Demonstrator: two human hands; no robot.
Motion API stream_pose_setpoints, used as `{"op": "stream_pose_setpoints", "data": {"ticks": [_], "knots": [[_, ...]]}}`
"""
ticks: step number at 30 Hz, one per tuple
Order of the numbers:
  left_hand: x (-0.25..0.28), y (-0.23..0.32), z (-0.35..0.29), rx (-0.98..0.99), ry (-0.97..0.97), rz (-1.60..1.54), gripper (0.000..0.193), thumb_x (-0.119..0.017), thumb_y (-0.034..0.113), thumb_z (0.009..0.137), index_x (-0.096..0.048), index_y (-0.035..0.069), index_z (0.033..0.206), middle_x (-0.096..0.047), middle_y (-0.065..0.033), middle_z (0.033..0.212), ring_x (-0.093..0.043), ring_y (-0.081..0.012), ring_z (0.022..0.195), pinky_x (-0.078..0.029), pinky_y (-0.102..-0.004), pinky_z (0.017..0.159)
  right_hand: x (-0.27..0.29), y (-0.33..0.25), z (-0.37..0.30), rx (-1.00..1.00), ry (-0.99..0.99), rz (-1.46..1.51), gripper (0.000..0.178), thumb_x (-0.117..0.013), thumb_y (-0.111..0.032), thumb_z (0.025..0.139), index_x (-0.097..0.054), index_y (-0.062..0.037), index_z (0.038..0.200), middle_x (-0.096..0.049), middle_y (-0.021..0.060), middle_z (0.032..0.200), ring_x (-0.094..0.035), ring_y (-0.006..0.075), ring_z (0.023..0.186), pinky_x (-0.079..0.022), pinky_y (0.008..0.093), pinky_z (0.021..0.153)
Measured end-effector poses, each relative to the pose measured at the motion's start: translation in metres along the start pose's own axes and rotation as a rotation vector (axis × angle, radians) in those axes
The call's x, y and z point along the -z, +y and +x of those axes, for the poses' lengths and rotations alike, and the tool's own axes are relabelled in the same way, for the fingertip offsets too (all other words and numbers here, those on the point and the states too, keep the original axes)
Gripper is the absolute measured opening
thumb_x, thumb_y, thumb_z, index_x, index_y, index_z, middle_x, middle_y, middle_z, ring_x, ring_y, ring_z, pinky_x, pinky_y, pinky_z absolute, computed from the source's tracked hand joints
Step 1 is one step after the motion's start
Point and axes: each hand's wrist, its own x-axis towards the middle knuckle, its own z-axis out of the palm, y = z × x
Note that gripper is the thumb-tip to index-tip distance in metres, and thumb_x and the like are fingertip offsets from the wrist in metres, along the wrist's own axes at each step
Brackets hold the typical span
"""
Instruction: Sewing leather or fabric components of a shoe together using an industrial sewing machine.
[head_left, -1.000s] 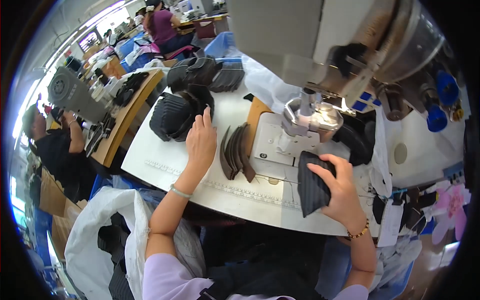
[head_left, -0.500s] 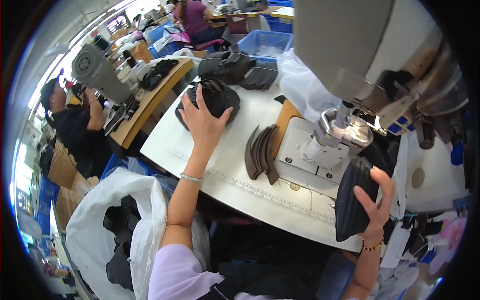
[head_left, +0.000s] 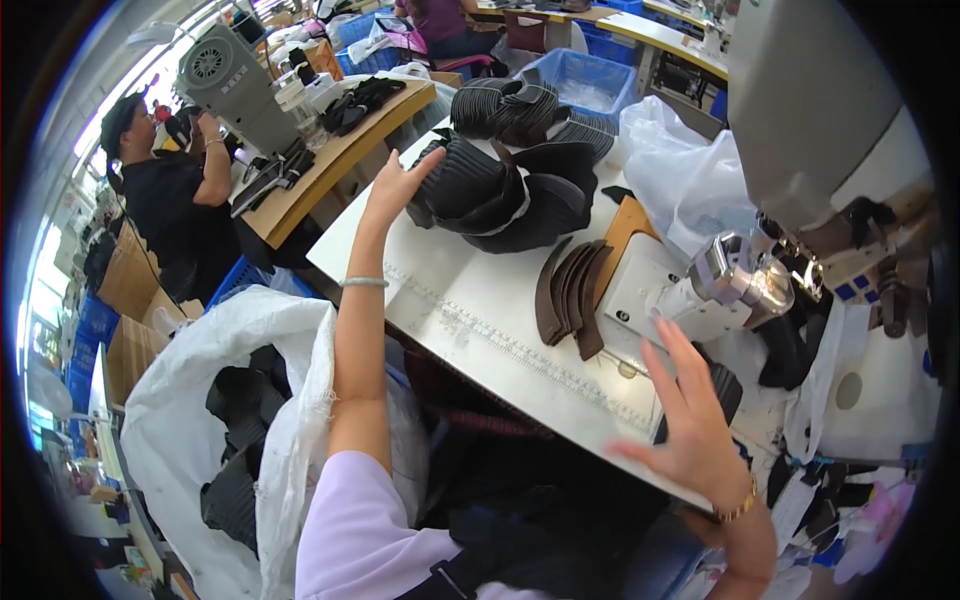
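My left hand [head_left: 400, 188] reaches to the near left side of a bundle of black ribbed, curved pieces [head_left: 468, 190]. Its thumb and a finger are spread apart at the bundle's edge, and the other fingers are partly hidden. More dark curved pieces [head_left: 560, 200] fan out against the bundle's right side. My right hand [head_left: 695, 440] is open, slightly blurred, over the table's front right edge. Behind its fingers lies a black ribbed piece [head_left: 728, 394], partly covered. Between my hands, several brown curved strips [head_left: 572, 300] lie beside the sewing machine [head_left: 690, 300].
A white sack [head_left: 170, 400] with black pieces stands at my left. Further stacks of ribbed pieces [head_left: 490, 108] lie at the white table's [head_left: 470, 320] far end, near a plastic bag [head_left: 690, 180] and a blue crate [head_left: 585, 80]. A co-worker [head_left: 175, 190] sits at the left.
My right hand has let go of the black ribbed stack and spread its fingers. My left hand has shifted from the bundle's top to its left side. The bundle now lies spread wider. The view has shifted.
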Motion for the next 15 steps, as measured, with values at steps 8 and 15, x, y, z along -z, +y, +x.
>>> {"op": "stream_pose_setpoints", "data": {"ticks": [8, 15], "knots": [[0.0, -0.011, -0.001, -0.092, -0.273, -0.13, 0.082, -0.074, 0.06, 0.073, -0.063, -0.013, 0.108, -0.069, -0.0199, 0.098, -0.068, -0.0235, 0.091, -0.051, -0.0321, 0.082, -0.087, 0.04, 0.198, -0.495, 0.194, -0.06, 0.094, -0.076, -0.046, 0.077, -0.033, 0.0163, 0.133, -0.044, 0.034, 0.13, -0.047, 0.0417, 0.124, -0.038, 0.0449, 0.105], [0.004, 0.013, -0.027, -0.196, -0.281, -0.1, 0.056, -0.081, 0.033, 0.073, -0.059, -0.006, 0.106, -0.066, -0.014, 0.095, -0.064, -0.0188, 0.082, -0.051, -0.0286, 0.075, -0.099, 0.097, 0.257, -0.205, 0.568, -0.058, 0.035, -0.077, -0.03, 0.077, -0.069, -0.0023, 0.098, -0.055, 0.0198, 0.126, -0.049, 0.0369, 0.122, -0.039, 0.0433, 0.103]]}}
